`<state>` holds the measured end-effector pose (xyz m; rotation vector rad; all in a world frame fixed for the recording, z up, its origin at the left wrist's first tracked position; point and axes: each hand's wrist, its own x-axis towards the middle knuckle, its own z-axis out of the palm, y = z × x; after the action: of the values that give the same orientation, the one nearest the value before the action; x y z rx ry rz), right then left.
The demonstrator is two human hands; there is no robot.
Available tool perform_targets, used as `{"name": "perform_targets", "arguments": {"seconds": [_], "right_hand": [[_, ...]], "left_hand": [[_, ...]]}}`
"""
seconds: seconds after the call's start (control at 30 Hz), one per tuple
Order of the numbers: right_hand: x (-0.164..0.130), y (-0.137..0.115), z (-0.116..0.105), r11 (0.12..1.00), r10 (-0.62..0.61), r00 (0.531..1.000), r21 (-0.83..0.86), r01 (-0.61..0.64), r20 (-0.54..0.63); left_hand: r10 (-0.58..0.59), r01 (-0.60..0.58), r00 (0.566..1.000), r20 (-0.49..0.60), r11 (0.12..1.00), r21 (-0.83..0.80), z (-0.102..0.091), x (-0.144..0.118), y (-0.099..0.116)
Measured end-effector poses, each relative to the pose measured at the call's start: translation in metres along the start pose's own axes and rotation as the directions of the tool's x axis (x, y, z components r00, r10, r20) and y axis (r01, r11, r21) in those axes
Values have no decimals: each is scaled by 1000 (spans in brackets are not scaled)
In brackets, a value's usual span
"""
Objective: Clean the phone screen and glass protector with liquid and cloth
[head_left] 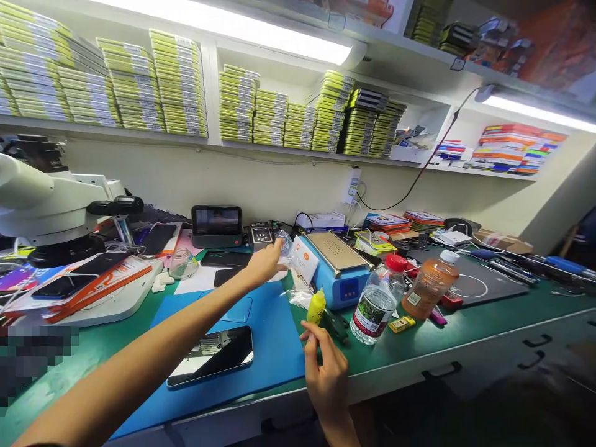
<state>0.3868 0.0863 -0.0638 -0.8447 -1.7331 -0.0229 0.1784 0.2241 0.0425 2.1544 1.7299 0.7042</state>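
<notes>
My left hand (pixel 267 262) reaches far across the bench, fingers closed around a crumpled piece of clear plastic film (pixel 285 247) in front of the blue heating plate machine. Its arm crosses above a phone-like device with a glossy dark screen (pixel 212 357), which lies on a blue mat (pixel 274 335). My right hand (pixel 327 366) is near the bench's front edge, thumb and fingers curled together. Just behind its fingertips a small yellow dropper bottle (pixel 316 307) stands upright; whether they touch it is unclear. A clear sheet outlined like a phone (pixel 237 309) lies on the mat.
The blue heating plate machine (pixel 342 288) stands centre, with a water bottle (pixel 372 307) and an orange drink bottle (pixel 429 285) to its right. A microscope (pixel 60 198) rises at left beside a glass jar (pixel 183 264). Stacked boxes (pixel 179 84) fill the shelves above.
</notes>
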Motion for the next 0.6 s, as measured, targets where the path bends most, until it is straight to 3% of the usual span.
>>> {"name": "perform_targets", "arguments": {"seconds": [0.17, 0.27, 0.43, 0.6], "right_hand": [[-7, 4, 2, 1000, 11, 1000, 17, -11, 4], [-9, 5, 3, 999, 18, 1000, 27, -18, 0], [-8, 3, 3, 1000, 6, 1000, 23, -6, -5], [-7, 2, 2, 1000, -12, 1000, 10, 12, -6]], "left_hand": [[214, -237, 954, 211, 967, 93, 38, -2, 7], [233, -273, 934, 272, 955, 120, 50, 0, 1], [226, -257, 957, 184, 952, 167, 43, 4, -4], [344, -399, 889, 302, 906, 141, 32, -9, -1]]}}
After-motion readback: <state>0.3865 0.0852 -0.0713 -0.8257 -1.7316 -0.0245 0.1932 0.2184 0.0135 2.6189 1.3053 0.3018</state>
